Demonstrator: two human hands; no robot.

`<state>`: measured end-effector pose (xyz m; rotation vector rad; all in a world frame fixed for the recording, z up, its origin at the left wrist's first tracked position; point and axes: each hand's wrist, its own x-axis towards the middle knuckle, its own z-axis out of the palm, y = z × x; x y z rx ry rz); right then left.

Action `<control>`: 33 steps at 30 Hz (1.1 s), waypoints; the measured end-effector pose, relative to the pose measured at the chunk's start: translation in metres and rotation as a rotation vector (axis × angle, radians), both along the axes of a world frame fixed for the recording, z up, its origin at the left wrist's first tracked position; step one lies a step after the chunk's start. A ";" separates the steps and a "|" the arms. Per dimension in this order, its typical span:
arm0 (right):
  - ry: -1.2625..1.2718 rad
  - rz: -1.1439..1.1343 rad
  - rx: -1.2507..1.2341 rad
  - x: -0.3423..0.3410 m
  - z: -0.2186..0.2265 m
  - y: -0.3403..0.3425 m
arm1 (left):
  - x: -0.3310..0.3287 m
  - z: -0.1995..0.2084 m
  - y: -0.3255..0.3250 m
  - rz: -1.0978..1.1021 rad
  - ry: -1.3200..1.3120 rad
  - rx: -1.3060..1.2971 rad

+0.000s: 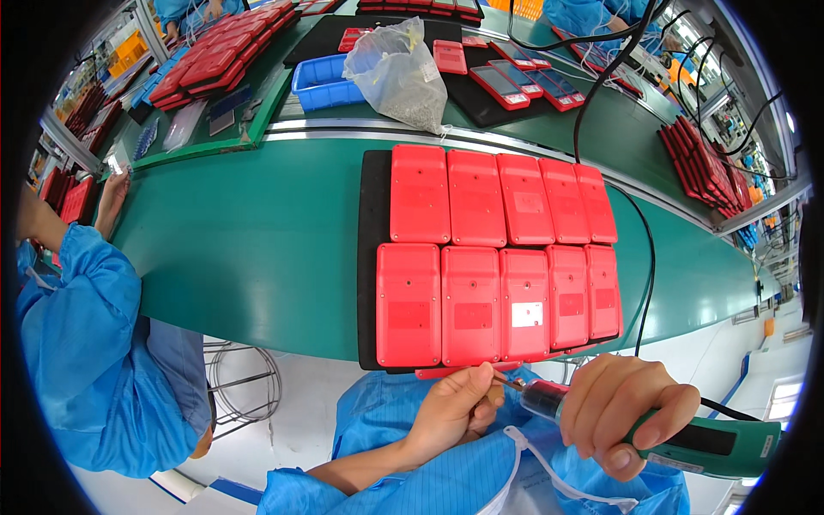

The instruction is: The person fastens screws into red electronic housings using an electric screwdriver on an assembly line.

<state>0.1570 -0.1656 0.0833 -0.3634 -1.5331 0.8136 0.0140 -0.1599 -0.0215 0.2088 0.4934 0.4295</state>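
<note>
My right hand (631, 412) grips a green electric screwdriver (721, 445) with a clear-and-red nose, held level and pointing left. Out of that nose runs a thin screwdriver bit (508, 382). The thumb and fingers of my left hand (459, 402) are pinched at the tip of the bit; whether a screw is between them is too small to tell. Just beyond both hands, red device casings (471, 296) lie back side up in two rows on a black mat (369, 257). Another red piece (433, 372) shows at the mat's near edge, partly behind my left hand.
A green bench (240, 223) carries the mat. Beyond a metal rail stand a blue bin (322, 94), a clear bag of small parts (399, 81) and red devices with screens (502, 86). A black cable (648, 249) runs at right. At left sits a co-worker in blue (94, 343).
</note>
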 end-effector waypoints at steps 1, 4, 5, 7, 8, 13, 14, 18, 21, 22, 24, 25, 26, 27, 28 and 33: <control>0.001 -0.004 0.000 0.000 0.000 0.000 | 0.000 0.000 0.000 -0.001 -0.002 0.001; 0.021 -0.008 -0.026 -0.001 -0.001 0.002 | -0.004 -0.002 0.003 -0.004 0.018 0.051; 0.023 0.003 -0.027 0.001 -0.001 0.002 | -0.008 -0.005 0.005 -0.048 -0.042 0.076; 0.136 0.116 -0.167 0.006 -0.001 -0.001 | -0.010 -0.011 0.007 -0.101 -0.113 0.103; 0.131 0.118 -0.168 0.007 -0.001 0.000 | -0.010 -0.013 0.005 -0.098 -0.113 0.125; 0.098 -0.007 -0.109 0.013 -0.002 0.010 | -0.017 -0.001 0.012 -0.121 -0.070 0.124; 0.079 -0.087 -0.071 0.013 -0.002 0.012 | -0.018 0.004 0.013 -0.140 -0.006 0.033; -0.057 -0.187 0.026 0.005 -0.010 0.027 | -0.027 0.000 0.010 -0.172 0.016 -0.040; -0.083 -0.157 -0.009 0.000 -0.007 0.032 | -0.031 -0.003 0.008 -0.150 -0.040 0.011; -0.071 -0.140 -0.021 -0.001 -0.007 0.034 | -0.031 -0.004 0.007 -0.144 -0.038 0.009; -0.061 -0.123 -0.034 -0.001 -0.007 0.036 | -0.031 -0.006 0.004 -0.101 -0.057 -0.037; -0.066 -0.126 -0.037 -0.001 -0.008 0.036 | -0.032 -0.007 0.003 -0.102 -0.059 -0.037; -0.071 -0.129 -0.039 0.000 -0.008 0.037 | -0.033 -0.009 0.003 -0.125 -0.040 -0.002; -0.071 -0.128 -0.041 0.000 -0.009 0.038 | -0.035 -0.011 0.003 -0.144 -0.019 0.033; -0.065 -0.121 -0.045 0.000 -0.010 0.039 | -0.037 -0.014 0.003 -0.143 -0.019 0.032; -0.117 -0.075 -0.080 -0.001 -0.008 0.045 | -0.039 -0.024 0.001 -0.107 -0.036 0.192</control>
